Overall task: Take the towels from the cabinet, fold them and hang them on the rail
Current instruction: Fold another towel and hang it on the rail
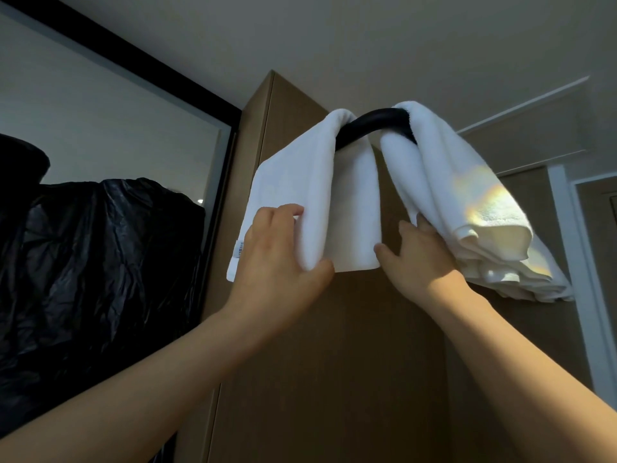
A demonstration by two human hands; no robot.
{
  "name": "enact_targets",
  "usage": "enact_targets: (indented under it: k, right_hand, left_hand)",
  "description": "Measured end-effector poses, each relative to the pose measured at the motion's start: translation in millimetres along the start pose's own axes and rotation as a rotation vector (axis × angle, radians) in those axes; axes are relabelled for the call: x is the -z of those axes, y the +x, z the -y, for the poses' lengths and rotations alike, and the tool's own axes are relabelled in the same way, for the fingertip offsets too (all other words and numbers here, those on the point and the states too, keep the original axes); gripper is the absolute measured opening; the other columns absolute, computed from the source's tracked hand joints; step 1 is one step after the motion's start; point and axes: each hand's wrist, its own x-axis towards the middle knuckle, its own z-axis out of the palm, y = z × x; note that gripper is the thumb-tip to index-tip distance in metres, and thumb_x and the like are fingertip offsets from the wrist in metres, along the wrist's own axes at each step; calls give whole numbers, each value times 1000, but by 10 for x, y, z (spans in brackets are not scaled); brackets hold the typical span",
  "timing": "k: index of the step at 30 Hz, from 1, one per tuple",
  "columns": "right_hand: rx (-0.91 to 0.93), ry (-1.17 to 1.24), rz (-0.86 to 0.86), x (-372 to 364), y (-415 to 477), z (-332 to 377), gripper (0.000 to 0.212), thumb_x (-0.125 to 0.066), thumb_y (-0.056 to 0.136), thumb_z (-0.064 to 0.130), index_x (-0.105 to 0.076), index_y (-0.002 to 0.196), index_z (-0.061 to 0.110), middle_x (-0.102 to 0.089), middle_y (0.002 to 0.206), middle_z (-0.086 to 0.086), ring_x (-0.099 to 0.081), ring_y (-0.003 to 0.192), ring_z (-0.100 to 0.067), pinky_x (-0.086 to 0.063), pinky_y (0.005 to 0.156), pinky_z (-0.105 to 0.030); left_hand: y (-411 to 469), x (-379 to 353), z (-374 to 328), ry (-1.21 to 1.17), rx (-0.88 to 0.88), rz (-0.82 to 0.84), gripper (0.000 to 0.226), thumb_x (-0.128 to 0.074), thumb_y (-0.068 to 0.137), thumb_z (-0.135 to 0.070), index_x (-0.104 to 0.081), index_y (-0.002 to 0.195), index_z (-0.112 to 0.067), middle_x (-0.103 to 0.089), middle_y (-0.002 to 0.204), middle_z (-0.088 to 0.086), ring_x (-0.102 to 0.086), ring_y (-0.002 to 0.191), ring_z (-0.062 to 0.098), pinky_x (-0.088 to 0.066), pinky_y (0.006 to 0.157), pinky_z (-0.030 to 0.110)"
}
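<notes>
From my end the job looks nearly done: both towels in view already hang over the curved black rail (370,123) on the tall brown wooden cabinet (334,362), the flat-folded white towel (300,182) to the left and the bunched thicker white towel (467,195) to the right. My left hand (277,248) pinches the flat one's lower fold, thumb beneath and fingers curled over, while my right hand (417,255) reaches up with fairly straight fingers, touching the bunched one's lower edge without closing (fingertips partly hidden). I judge only evening the drape remains; whether more towels wait in the cabinet I cannot tell.
</notes>
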Motion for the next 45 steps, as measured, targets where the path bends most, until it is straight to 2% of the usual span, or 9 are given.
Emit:
enact_targets:
  k: [5,10,15,23,27,32,35,39,45]
  right_hand:
    - [36,331,69,-53,56,42,37,-50,98,36,-56,123,8,-57,127,-8,-53,105,-19,-41,86,-31]
    - [-46,617,75,-45,91,118,46,-65,90,41,-62,121,7,-67,113,-11,-64,105,-28,-49,98,-44]
    - [-50,688,98,-34,99,208,40,-69,87,39,-69,88,-2,-71,90,-17,-69,85,-29,-54,88,-50]
    - [45,620,136,-70,-43,257,28,-58,88,24,-60,99,-1,-65,99,-25,-63,89,-41,-53,76,-46]
    - [77,697,165,-54,-212,244,25,-57,93,30,-61,103,7,-66,105,-20,-64,94,-36,-54,87,-53]
    - [80,852,168,-40,-348,163,19,-62,91,34,-66,104,21,-74,94,-3,-71,87,-23,-55,87,-50]
    - [37,926,189,-40,-379,74,12,-66,91,30,-69,100,24,-76,90,5,-73,82,-16,-57,87,-45]
    - [48,903,94,-62,-393,58,7,-70,88,35,-63,86,35,-74,82,13,-72,74,-6,-57,76,-28]
    - [50,883,104,-33,-389,163,29,-67,89,37,-68,107,14,-75,83,2,-73,73,-8,-58,84,-35]
  left_hand:
    - [-7,34,16,18,-27,-3,59,-61,85,-32,-35,137,-24,-25,114,-17,-39,99,9,-50,86,37]
    - [12,97,41,64,-26,11,51,-55,88,-28,-38,136,-21,-31,116,-11,-45,99,16,-53,83,42]
    - [22,138,33,85,-50,15,48,-53,90,-26,-41,135,-17,-35,118,-7,-46,99,15,-53,81,42]
    - [63,173,12,21,-74,32,33,-47,93,-12,-47,126,-9,-38,118,-7,-43,106,13,-45,88,32]
    - [104,169,-32,-100,-64,81,25,-44,93,-7,-48,117,-11,-46,102,-15,-42,94,-7,-41,76,22]
    - [127,79,-28,-90,-65,70,5,-51,92,-15,-54,96,-13,-51,103,2,-50,89,14,-46,70,29]
    - [59,17,7,-66,-77,7,22,-61,89,-25,-61,85,-3,-56,84,10,-54,79,20,-50,67,44]
    - [-37,-7,28,24,-220,-41,25,-62,90,-22,-54,72,-8,-47,73,2,-47,71,13,-42,57,28]
    - [-69,-5,3,193,-357,48,12,-63,91,-16,-63,91,-4,-42,79,3,-46,64,17,-43,55,30]
